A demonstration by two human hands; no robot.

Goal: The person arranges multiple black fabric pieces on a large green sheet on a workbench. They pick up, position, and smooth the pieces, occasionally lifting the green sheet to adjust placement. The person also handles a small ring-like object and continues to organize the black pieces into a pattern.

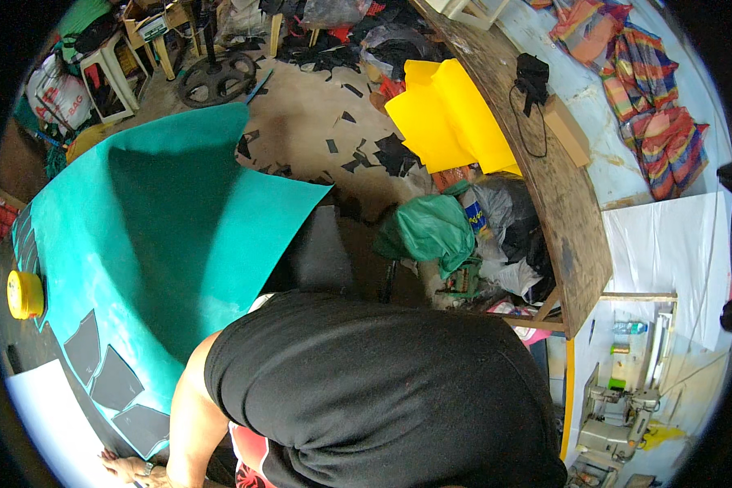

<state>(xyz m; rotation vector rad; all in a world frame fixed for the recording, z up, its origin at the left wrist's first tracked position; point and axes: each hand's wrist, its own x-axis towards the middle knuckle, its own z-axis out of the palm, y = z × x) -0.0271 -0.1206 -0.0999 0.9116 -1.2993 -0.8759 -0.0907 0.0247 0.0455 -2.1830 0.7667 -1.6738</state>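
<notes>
Neither of my hands shows in the head view. A person in a black short-sleeved shirt bends over in the foreground, filling the lower middle, with the head out of sight. That person's bare arm reaches down toward the lower left. A hand with a wristwatch, seemingly of the same person, lies at the edge of a white sheet. Beside it, several dark grey cut pieces with pale outlines lie by a large teal sheet. The teal sheet bulges up and is partly shaded.
A yellow round container stands at the far left. Behind are plastic chairs and dark scraps on the floor. A yellow sheet leans by a long wooden bench, with plastic bags below. A sewing machine stands at lower right.
</notes>
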